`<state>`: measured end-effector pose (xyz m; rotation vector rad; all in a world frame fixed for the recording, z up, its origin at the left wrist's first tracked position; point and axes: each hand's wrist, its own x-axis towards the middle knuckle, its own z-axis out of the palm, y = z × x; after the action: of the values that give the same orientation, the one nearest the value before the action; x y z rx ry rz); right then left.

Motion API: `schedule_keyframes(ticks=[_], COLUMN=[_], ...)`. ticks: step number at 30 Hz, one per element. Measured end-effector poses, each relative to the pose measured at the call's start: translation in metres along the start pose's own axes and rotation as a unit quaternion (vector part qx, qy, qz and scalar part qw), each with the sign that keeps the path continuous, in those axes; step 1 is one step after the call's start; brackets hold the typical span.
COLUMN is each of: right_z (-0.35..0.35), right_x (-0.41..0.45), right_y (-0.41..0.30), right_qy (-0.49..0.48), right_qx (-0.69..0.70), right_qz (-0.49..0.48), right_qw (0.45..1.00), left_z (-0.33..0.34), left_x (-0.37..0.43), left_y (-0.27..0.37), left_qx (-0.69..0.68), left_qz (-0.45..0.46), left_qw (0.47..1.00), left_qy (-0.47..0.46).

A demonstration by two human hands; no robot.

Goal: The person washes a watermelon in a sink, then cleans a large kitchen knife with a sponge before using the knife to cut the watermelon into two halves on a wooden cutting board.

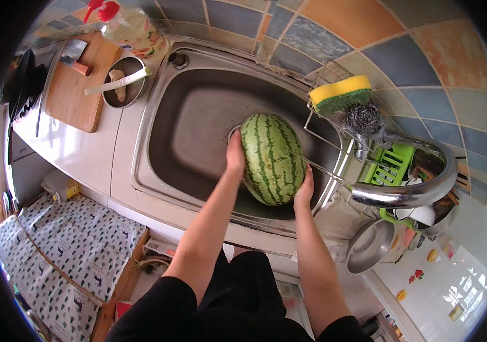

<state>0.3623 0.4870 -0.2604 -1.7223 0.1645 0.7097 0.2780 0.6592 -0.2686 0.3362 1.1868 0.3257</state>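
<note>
A striped green watermelon [272, 160] is held over the stainless steel sink [196, 115], between my two hands. My left hand [236, 153] presses on its left side, close to the drain. On the right side, my right hand [305, 188] grips it low down. Most of the fingers are hidden behind the fruit. From the curved chrome faucet [397, 194] at the right, a thin stream of water reaches the watermelon's right side.
A wire rack [327, 128] holds a yellow-green sponge [341, 92] and a steel scourer [362, 116]. Right of the sink are a metal pan [369, 248] and a green dish rack [391, 164]. Left are a metal bowl [134, 95], a wooden cutting board [70, 94], a cleaver [73, 50] and a pump bottle [134, 32].
</note>
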Motion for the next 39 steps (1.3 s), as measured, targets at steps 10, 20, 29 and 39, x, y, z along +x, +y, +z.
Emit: schedule_keyframes(ticks=[10,20,29,39], right_z=[0.03,0.061,0.063,0.065], right_x=[0.019,-0.005,-0.029,-0.034], right_y=[-0.142,-0.202,-0.225,-0.24], right_qy=[-0.199,-0.418,-0.499,-0.467], right_qx=[-0.121,0.035,-0.107,-0.045], right_qz=[0.013,0.319,0.345,0.326], right_qw=[0.972,0.85,0.788,0.821], left_z=[0.056,0.056,0.056,0.042], left_x=[-0.069,-0.056,-0.041,-0.046], left_y=[-0.031,-0.008,0.003,-0.003], left_qx=[0.59,0.625,0.674,0.666], left_qz=[0.4,0.411,0.453,0.492], left_qw=[0.685,0.659,0.583,0.56], left_qy=[0.15,0.078,-0.026,0.015])
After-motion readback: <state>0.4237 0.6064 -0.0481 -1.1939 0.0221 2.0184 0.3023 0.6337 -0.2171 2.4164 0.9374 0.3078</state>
